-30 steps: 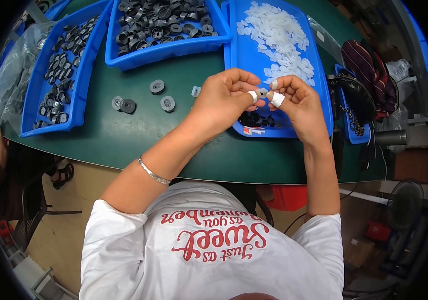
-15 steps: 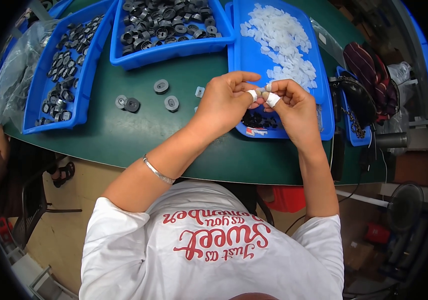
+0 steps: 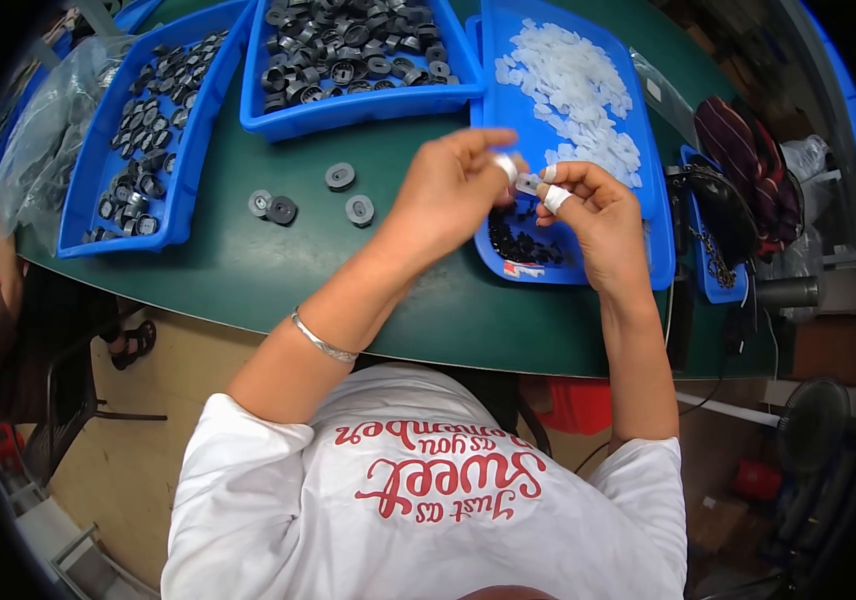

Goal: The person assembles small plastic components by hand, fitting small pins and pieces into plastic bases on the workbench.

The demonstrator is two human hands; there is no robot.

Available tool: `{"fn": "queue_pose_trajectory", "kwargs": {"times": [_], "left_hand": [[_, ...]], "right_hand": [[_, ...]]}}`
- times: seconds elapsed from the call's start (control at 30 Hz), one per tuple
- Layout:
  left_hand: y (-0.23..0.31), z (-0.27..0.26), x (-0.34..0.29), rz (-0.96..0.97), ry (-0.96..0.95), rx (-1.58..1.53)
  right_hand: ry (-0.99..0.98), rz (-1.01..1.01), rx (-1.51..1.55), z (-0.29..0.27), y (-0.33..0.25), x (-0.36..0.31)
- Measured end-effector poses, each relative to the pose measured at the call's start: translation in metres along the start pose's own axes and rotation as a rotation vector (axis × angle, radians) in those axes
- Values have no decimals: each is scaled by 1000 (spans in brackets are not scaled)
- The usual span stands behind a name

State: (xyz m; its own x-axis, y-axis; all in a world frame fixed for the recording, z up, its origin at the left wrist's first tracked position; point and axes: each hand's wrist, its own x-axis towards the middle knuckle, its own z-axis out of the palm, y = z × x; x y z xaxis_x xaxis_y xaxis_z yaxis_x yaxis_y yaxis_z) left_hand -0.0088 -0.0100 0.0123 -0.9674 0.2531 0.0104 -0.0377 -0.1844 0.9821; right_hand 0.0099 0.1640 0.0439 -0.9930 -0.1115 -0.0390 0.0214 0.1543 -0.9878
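Between the thumb and fingertips of my right hand point(image 3: 600, 215) is a small, pale translucent plastic piece with a dark spot point(image 3: 527, 184). White tape wraps some of the fingertips on both hands. My left hand point(image 3: 446, 190) is close beside that piece, its fingers smeared by motion, so whether it grips anything is hidden. Below the hands, small black parts point(image 3: 522, 243) lie in the near end of a blue tray point(image 3: 588, 274). Just beyond, many white translucent pieces point(image 3: 573, 90) are heaped in an upper blue tray point(image 3: 510, 112).
Several round grey parts point(image 3: 359, 210) lie loose on the green table point(image 3: 278, 270). Two blue bins point(image 3: 368, 108) of dark grey parts stand at the far middle and left. At right are a black bag point(image 3: 723, 205) and a small blue tray point(image 3: 723, 292). A person sits at far left.
My left hand's fingers have drawn slightly away from my right hand's, so the pale piece now shows in my right fingertips. The whole view has shifted a little.
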Motion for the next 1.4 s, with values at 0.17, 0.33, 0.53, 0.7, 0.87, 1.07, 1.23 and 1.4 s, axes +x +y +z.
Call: {"fn": "queue_pose_trajectory", "kwargs": {"times": [0.17,0.33,0.53,0.7,0.87,1.07,1.23,1.4], "left_hand": [[23,-30,11,327,395,-149],[21,-28,12,226,341,-158],[11,-21,13,218,233,26],[19,11,16,172,19,331],[8,40,50,335,-111,723],[-23,50,100,486,-171,1267],[-22,52,100,367,-253,1184],[-5,49,82,344,-184,1095]], "right_hand": [[-132,-194,-250,36,-8,-6],[-273,-649,-820,58,0,0],[-147,-710,-851,30,-8,-4],[-38,-382,-855,-44,-11,-23],[69,-188,-768,-95,4,-50],[184,-84,-793,-136,0,-84],[397,-25,-698,-166,5,-101],[283,-67,-650,-135,1,-82]]}}
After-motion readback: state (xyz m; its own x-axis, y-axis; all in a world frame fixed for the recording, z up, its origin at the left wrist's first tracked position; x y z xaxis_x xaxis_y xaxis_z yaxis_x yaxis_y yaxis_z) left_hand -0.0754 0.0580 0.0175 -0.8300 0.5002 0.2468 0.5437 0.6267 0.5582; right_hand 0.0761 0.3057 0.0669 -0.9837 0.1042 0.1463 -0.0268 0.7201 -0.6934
